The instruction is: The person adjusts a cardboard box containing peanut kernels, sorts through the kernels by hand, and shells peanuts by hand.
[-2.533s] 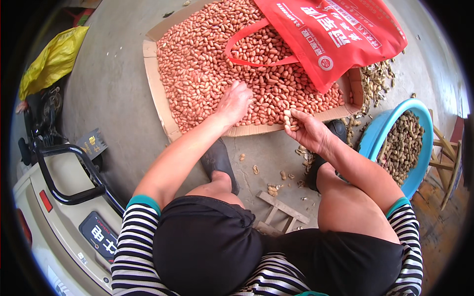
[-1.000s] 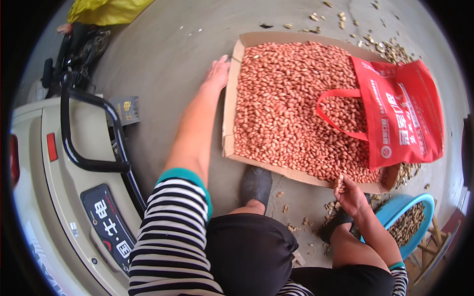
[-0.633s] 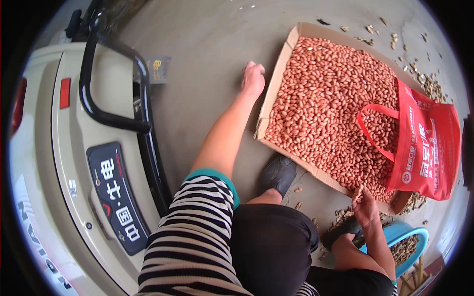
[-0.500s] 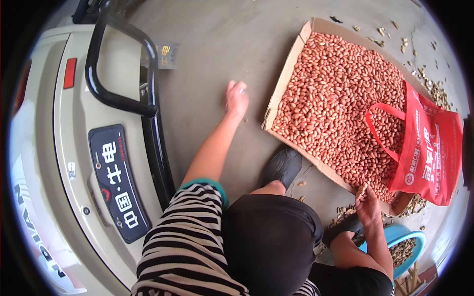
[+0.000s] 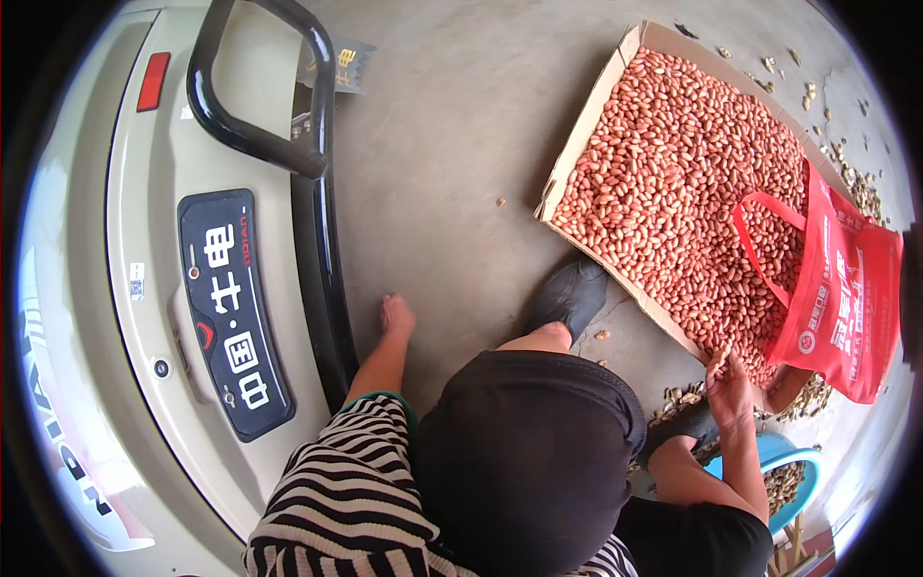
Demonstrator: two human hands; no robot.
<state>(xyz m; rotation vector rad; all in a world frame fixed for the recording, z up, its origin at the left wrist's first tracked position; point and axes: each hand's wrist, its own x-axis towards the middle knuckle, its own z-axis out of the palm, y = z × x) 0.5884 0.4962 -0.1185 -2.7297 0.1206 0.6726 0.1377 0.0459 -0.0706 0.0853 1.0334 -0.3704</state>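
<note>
A cream-painted vehicle (image 5: 163, 231) takes up the left, its black tubular metal guard (image 5: 332, 269) running beside the bare left hand (image 5: 397, 315); whether they touch I cannot tell. That hand's fingers look curled inward (whether around anything cannot be seen). A dark, closed-toe left shoe (image 5: 569, 296) stands just outside the near edge of a shallow brown cardboard tray (image 5: 592, 125), close to its near-left corner. Further right come a second dark shoe (image 5: 687, 425), scattered tan peanut shells (image 5: 676, 396) and a round blue plastic basin (image 5: 772, 450) of unshelled peanuts (image 5: 785, 486). A red bag with a looped handle (image 5: 846, 298) lies over the tray's right side.

Reddish-pink shelled peanuts (image 5: 687, 183) cover the tray's bottom in a dense layer, reaching nearly to its left edge and disappearing under the bag. At the near edge, toward the near-right corner, the right hand (image 5: 729, 392) pinches a pale peanut piece (image 5: 721, 356) in its fingertips.

Grey concrete floor (image 5: 442, 173) stretches between the guard and the tray's left edge; near the far-right edge, more shells lie about. The tray's cardboard walls stand low.
</note>
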